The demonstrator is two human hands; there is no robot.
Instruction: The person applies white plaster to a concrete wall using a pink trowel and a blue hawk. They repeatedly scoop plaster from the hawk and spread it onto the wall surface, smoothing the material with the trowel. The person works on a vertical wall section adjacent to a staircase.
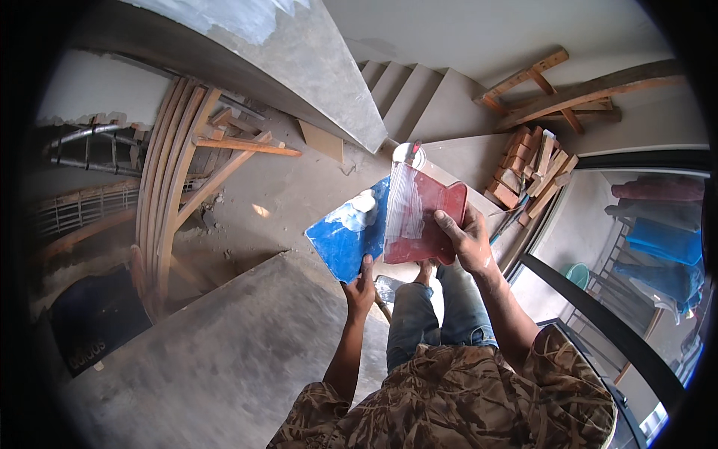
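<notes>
In front of me my left hand (361, 284) grips the lower edge of a flat blue plastic spreader (340, 243), thumb on top. A lump of white putty (362, 203) lies on its upper part. My right hand (473, 241) is closed on the handle side of a red plastic spreader (417, 243), with the thumb lying across its face. Streaks of white putty coat the red one's left part. The blades meet or overlap along the blue one's right edge; whether they touch I cannot tell. Beyond them stands a white bucket (421, 159) with a red-handled tool in it.
Long wooden boards (166, 187) lean at the left. Grey steps (407, 93) rise at the back. Bricks and wood offcuts (516, 168) are piled at the right, below a wooden trestle (553, 97). A grey ledge (224, 352) is at lower left; a dark-framed glass door (598, 299) is at right.
</notes>
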